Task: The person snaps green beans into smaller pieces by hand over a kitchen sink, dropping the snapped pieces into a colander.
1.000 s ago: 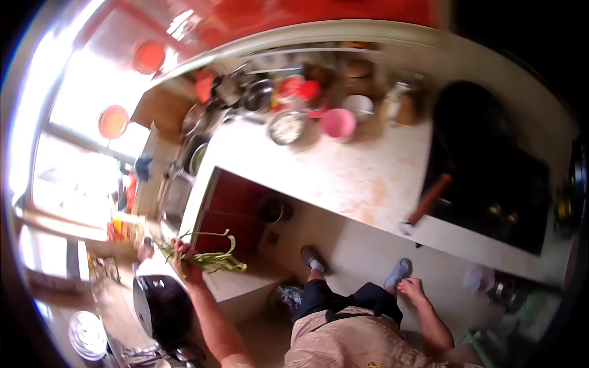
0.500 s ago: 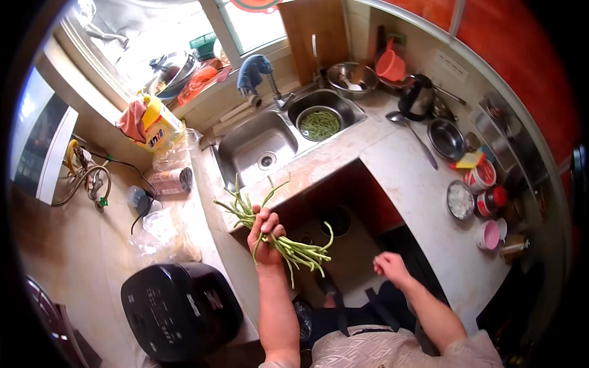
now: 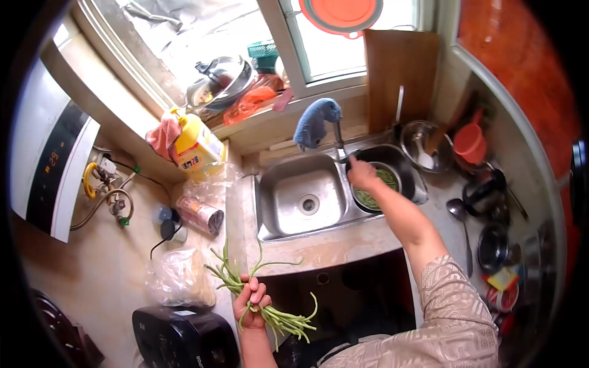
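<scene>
A bunch of long green beans (image 3: 283, 320) is gripped in my left hand (image 3: 251, 303), held in front of the counter's edge with its ends sticking out on both sides. My right hand (image 3: 363, 174) reaches over the right sink basin (image 3: 410, 178), close to the foot of the faucet (image 3: 339, 138). Its fingers point down and are mostly hidden, so whether they grip anything does not show. Beneath that hand, a round metal bowl (image 3: 399, 183) in the basin contains more green beans (image 3: 386, 179). A blue cloth (image 3: 319, 121) hangs over the spout.
The left sink basin (image 3: 300, 205) shows a drain. A black rice cooker (image 3: 184, 337), a plastic bag (image 3: 181, 276) and a yellow bottle (image 3: 196, 147) stand on the left. To the right are a ladle (image 3: 460, 218), a kettle (image 3: 485, 193) and a metal bowl (image 3: 423, 147).
My right hand has moved from beside my body up over the right basin. The left hand still grips the bean bunch. The view has shifted, with the sink now nearer the middle.
</scene>
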Demonstrator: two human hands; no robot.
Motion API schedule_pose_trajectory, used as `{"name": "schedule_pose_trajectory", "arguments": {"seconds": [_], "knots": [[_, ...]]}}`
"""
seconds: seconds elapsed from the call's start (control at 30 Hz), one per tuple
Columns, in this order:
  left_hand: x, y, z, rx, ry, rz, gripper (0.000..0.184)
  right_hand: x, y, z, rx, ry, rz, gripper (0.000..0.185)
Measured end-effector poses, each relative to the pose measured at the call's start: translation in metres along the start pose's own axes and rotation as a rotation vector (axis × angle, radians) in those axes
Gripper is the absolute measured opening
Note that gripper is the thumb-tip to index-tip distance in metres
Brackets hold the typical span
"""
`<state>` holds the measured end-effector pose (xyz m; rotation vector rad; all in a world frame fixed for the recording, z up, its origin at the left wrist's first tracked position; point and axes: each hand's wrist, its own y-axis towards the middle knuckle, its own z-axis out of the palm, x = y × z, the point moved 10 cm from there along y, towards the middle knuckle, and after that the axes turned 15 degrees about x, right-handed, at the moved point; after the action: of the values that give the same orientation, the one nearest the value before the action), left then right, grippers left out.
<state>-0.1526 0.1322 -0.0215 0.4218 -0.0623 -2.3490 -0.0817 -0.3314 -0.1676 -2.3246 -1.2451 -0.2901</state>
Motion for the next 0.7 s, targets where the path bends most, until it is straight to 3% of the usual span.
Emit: {"name": "schedule_pose_trajectory", "arguments": {"seconds": [0.1,0.17,0.27,0.3,0.33,0.4,0.43,0.53,0.63,0.67,0.7], "knots": [[-0.005,0.015,0.003,-0.050,0.081,0.048,0.026,-0.018,0.034,-0.014,-0.020,-0.054,0.034,0.047],[-0.010,0.029,0.002,-0.066,0.113,0.078,0.026,-0.017,0.050,0.011,0.088,-0.141,0.023,0.047],[-0.010,0.055,-0.010,-0.078,0.052,0.116,0.026,0.019,0.043,0.045,0.145,-0.012,0.019,0.044],[-0.009,0.066,-0.018,-0.083,0.046,0.113,0.026,0.041,0.039,0.050,0.182,0.066,-0.047,0.045],[-0.009,0.078,-0.026,-0.090,0.042,0.105,0.026,0.056,0.055,0.068,0.052,0.214,-0.128,0.041],[-0.003,0.104,-0.041,-0.063,0.015,0.054,0.026,0.079,0.071,0.118,0.232,0.953,-0.095,0.032],[0.001,0.121,-0.049,-0.039,-0.003,0.026,0.026,0.109,0.064,0.135,0.532,1.533,0.026,0.026],[0.011,0.163,-0.081,0.000,-0.046,-0.083,0.024,0.142,0.071,0.125,0.542,1.824,0.070,0.017],[0.025,0.207,-0.101,0.022,-0.074,-0.211,0.023,0.156,0.075,0.092,0.465,1.760,-0.120,0.015],[0.032,0.222,-0.108,0.047,-0.078,-0.265,0.022,0.151,0.069,0.083,0.411,1.704,-0.004,0.014],[0.038,0.234,-0.113,0.071,-0.084,-0.302,0.022,0.146,0.065,0.075,0.335,1.635,-0.025,0.016]]}}
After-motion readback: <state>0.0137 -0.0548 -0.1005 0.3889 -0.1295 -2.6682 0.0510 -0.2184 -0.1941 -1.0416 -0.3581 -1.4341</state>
